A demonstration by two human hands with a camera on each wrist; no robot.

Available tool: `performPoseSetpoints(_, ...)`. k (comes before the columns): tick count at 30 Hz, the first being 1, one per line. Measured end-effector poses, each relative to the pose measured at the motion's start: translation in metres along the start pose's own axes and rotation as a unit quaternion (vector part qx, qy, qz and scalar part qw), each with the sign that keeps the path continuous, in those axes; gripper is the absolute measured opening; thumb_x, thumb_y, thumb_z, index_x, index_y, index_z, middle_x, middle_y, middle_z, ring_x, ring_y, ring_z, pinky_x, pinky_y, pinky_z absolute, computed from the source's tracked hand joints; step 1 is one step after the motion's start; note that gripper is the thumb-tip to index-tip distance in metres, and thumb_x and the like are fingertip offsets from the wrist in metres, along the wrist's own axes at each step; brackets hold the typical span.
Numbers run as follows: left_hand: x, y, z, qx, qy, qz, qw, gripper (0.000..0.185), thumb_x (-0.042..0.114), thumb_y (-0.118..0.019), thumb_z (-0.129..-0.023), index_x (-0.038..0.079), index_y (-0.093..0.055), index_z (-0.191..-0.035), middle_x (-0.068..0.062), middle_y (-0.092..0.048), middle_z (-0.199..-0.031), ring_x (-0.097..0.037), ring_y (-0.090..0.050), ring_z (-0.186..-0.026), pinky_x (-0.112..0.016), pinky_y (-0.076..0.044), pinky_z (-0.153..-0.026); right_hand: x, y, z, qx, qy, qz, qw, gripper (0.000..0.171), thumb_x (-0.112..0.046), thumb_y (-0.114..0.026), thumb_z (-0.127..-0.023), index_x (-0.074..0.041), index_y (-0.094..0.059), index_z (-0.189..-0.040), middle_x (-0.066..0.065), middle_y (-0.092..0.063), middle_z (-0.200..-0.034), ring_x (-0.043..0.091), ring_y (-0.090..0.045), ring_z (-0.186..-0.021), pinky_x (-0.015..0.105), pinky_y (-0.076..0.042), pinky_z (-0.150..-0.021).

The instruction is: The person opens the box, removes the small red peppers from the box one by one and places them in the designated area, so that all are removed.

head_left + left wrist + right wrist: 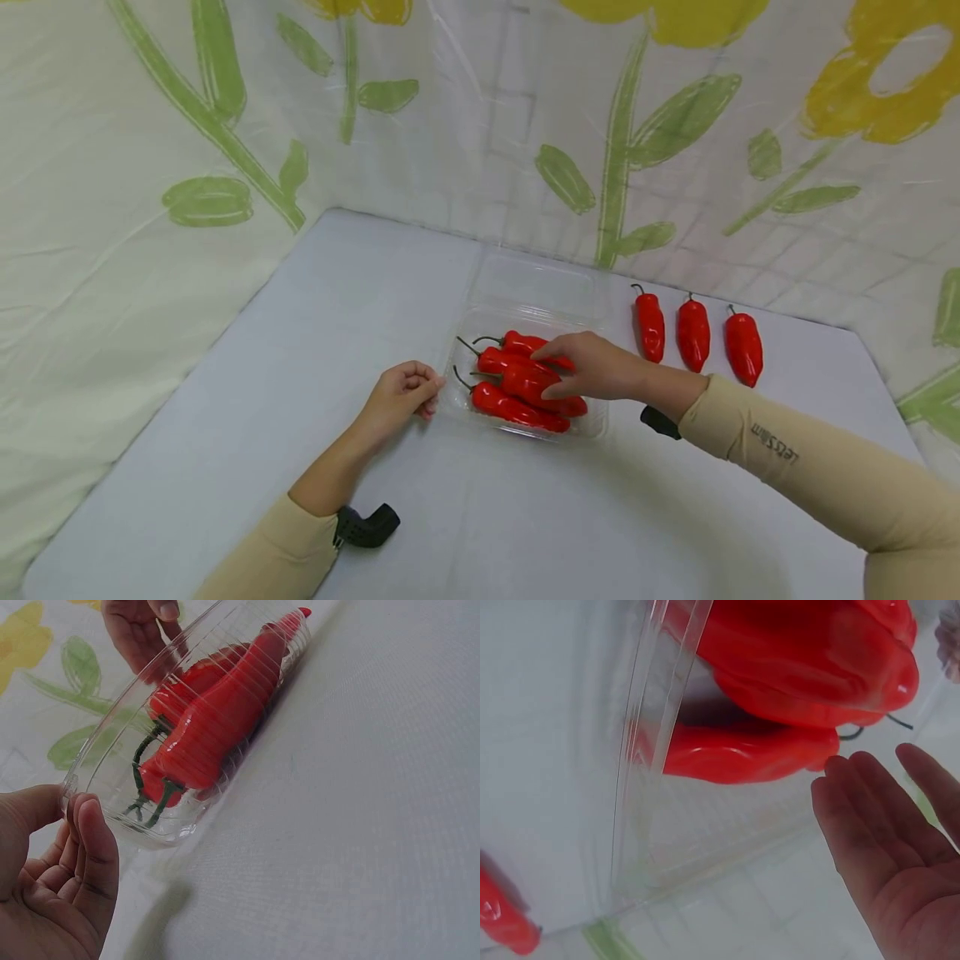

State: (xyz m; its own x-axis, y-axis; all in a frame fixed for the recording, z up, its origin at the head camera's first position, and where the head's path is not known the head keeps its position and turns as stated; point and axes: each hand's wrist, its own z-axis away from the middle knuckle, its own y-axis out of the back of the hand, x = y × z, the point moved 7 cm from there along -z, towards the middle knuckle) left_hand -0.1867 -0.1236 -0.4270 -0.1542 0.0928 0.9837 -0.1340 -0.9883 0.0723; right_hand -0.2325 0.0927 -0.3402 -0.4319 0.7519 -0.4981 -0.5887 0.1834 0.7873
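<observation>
White tabletop point(300, 350) carries a clear plastic container point(525, 321) with red peppers point(525, 387) piled inside; three more peppers point(693, 333) lie just right of it. Right hand point(592, 367) hovers over the pile, fingers straight, holding nothing. Left hand point(401, 398) rests loosely curled at the container's left edge.

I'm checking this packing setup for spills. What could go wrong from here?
The red peppers are heaped high in the clear container, so one could roll over the rim as the right hand reaches in. The container looks light, and the left hand only sits at its edge, so it may slide.
</observation>
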Motion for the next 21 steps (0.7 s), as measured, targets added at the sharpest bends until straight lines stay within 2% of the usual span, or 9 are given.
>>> performPoseSetpoints(12,0.0,-0.001,-0.001,-0.004,-0.006,0.006,1.0,0.018,0.007,-0.058,-0.091,-0.009,-0.049,-0.093,0.002,-0.052,-0.063,-0.007,-0.051,-0.055,-0.02,-0.051,-0.054,-0.005,-0.006,-0.005,-0.049,-0.014,0.013,0.999,0.054,-0.019,-0.076,-0.077,-0.005,-0.057,-0.125,0.009,-0.063,-0.117,0.025,-0.054,-0.109,0.031,-0.055,-0.079)
performPoseSetpoints(21,-0.002,0.0,-0.002,-0.003,-0.008,0.003,1.0,0.017,0.006,-0.057,-0.091,-0.008,-0.049,-0.093,0.003,-0.052,-0.063,-0.007,-0.051,-0.055,-0.02,-0.051,-0.054,-0.004,-0.013,-0.01,-0.058,-0.018,0.024,0.998,0.054,-0.019,-0.076,-0.077,-0.006,-0.057,-0.125,0.007,-0.062,-0.116,0.025,-0.053,-0.111,0.033,-0.055,-0.081)
